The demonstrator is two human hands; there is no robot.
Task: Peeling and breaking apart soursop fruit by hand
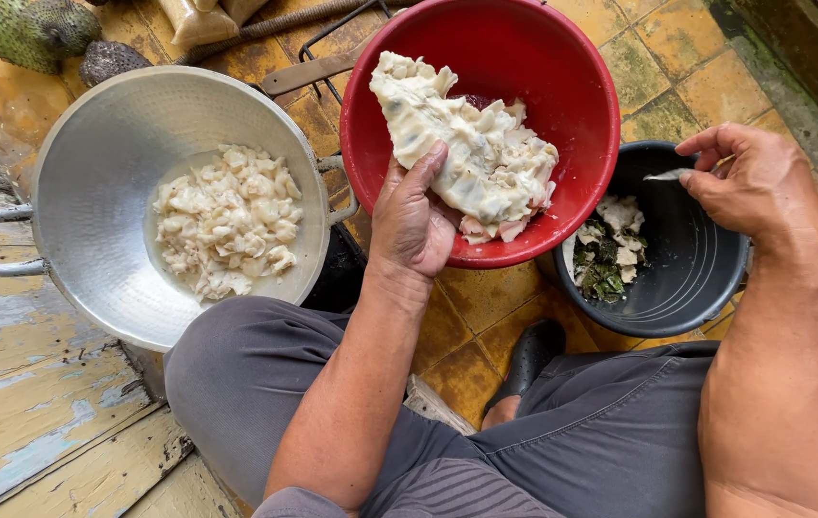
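Gripping pale fruit flesh [471,153] over red bowl [577,67], left hand [414,221]; right hand [759,182] fingers pinched on small knife [668,175].

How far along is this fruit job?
Done: a heap of white fruit pieces lies in the metal pan, and scraps sit in the black bucket. In hand: the left hand holds a big white pulp chunk over the red bowl; the right hand holds a small blade. Left: that chunk, plus whole green fruits at the top corner.
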